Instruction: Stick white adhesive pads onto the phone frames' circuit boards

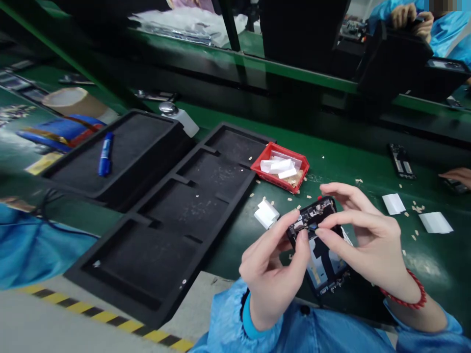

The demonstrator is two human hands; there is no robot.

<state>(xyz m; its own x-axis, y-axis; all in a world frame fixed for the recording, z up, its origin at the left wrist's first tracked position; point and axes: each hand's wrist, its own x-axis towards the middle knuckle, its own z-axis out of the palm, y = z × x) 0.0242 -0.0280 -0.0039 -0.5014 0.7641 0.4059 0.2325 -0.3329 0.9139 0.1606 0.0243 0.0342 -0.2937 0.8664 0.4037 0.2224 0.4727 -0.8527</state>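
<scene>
An opened phone [324,255], its circuit board and inner parts bare, is held tilted above the green bench. My left hand [274,267] grips its left edge, with thumb and forefinger at the upper part near the board. My right hand [362,233] is at the phone's upper right. Its thumb and a finger are pinched together over the board, and another finger reaches the top edge. Whatever lies between those fingertips is too small to make out. Just beyond the phone stands a red bin [281,166] holding white pieces and small tan bits.
A black compartment tray [206,245] lies to the left. Beside it, a blue marker [105,154] rests on a black box [140,127]. White paper pieces [393,204] and tan scraps dot the bench. Another phone part [402,161] lies at right, near another person's hand [458,176].
</scene>
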